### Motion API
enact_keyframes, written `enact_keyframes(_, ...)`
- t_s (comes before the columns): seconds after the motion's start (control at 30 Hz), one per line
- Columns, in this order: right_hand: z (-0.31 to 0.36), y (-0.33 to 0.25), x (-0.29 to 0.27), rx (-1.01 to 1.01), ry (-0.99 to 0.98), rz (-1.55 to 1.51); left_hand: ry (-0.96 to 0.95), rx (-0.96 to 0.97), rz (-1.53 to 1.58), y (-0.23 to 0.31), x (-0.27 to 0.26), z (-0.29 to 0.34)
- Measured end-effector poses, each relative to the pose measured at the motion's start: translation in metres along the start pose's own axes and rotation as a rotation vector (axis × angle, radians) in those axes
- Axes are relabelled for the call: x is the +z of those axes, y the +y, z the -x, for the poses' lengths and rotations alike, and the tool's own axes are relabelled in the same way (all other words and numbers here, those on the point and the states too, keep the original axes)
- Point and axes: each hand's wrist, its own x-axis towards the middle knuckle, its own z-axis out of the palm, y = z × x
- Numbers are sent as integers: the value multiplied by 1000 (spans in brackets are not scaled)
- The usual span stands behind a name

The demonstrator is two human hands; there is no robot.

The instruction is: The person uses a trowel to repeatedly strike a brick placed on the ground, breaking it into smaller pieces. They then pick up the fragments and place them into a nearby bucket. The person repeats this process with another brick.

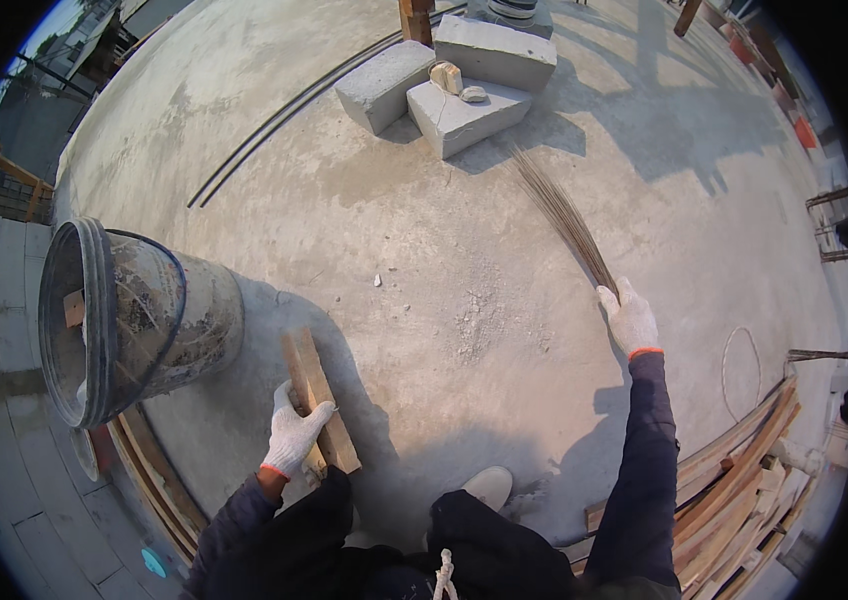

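Note:
My right hand (632,316), in a white knit glove with an orange cuff, is closed around the gathered end of a stick broom (566,220). The broom's thin brown sticks fan out forward over the concrete floor, toward the grey blocks. Low on the left, my gloved left hand (296,432) grips a short wooden board (320,400), thumb across its face. Another bit of wood shows beneath that hand, partly hidden. Between my hands, pale crumbs of rubble (479,318) lie scattered on the floor, with a small white chip (378,281) to their left.
A stained bucket (169,310) with a dark handle is at the left. Several concrete blocks (494,52) sit ahead, near long thin dark rods (294,105). Timber strips (734,480) are piled at the lower right; more planks (156,475) lie below the bucket.

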Motion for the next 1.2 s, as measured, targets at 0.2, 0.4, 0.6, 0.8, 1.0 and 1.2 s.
enact_keyframes(0.2,14,-34,13,-101,-167,66,96,58,90,-14,-24,1)
enact_keyframes(0.4,5,-57,-20,-109,-178,117,99,-25,147,-29,-43,14)
enact_keyframes(0.6,-8,-56,-14,-236,-236,126,64,112,127,-20,-55,19)
enact_keyframes(0.8,1,-73,-55,-342,-133,92,44,61,165,-28,-65,32)
enact_keyframes(1.0,-11,-107,-1,-364,-229,129,79,99,135,-25,-77,28)
enact_keyframes(1.2,93,-89,-71,-195,-315,169,125,112,150,-24,-105,47)
